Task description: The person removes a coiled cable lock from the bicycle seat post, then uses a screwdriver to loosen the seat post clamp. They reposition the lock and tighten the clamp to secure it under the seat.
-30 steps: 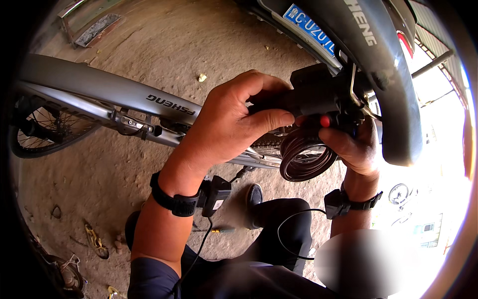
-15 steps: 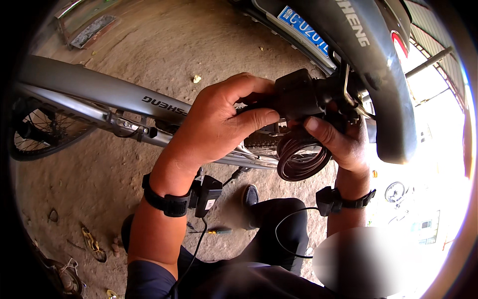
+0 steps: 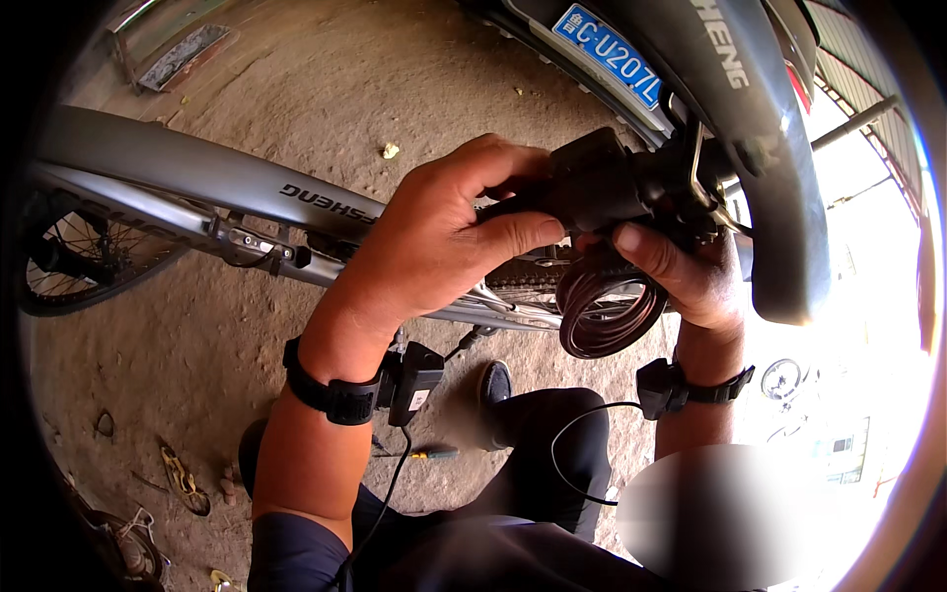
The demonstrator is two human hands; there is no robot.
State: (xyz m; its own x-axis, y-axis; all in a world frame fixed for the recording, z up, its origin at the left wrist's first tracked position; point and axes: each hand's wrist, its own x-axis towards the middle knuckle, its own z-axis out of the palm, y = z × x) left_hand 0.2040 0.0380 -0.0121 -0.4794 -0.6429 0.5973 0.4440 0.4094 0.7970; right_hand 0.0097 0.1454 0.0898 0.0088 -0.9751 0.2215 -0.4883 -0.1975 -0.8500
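A bicycle saddle (image 3: pixel 789 212), dark and glossy with metal rails, fills the upper right. Beneath it is a black block-shaped fitting (image 3: pixel 592 178); what it is exactly, I cannot tell. My left hand (image 3: pixel 419 227) is closed on the fitting's left end, thumb below and fingers above. A coiled dark-brown cable (image 3: pixel 612 314) hangs just under the fitting. My right hand (image 3: pixel 695 281) is closed around the top of this coil, its thumb on the near side. The fitting and saddle parts hide most of its other fingers.
The grey bicycle frame (image 3: pixel 197 158) stretches left to a spoked wheel (image 3: pixel 74 261). Behind the saddle stands a vehicle with a blue plate (image 3: pixel 610 54). A yellow-and-black screwdriver (image 3: pixel 429 455) lies on the dirt floor beside my shoe (image 3: pixel 495 383). A metal-framed thing (image 3: pixel 182 59) stands far left.
The saddle, fitting, coil and my right hand sit slightly farther right in view. Both hands keep the same grip.
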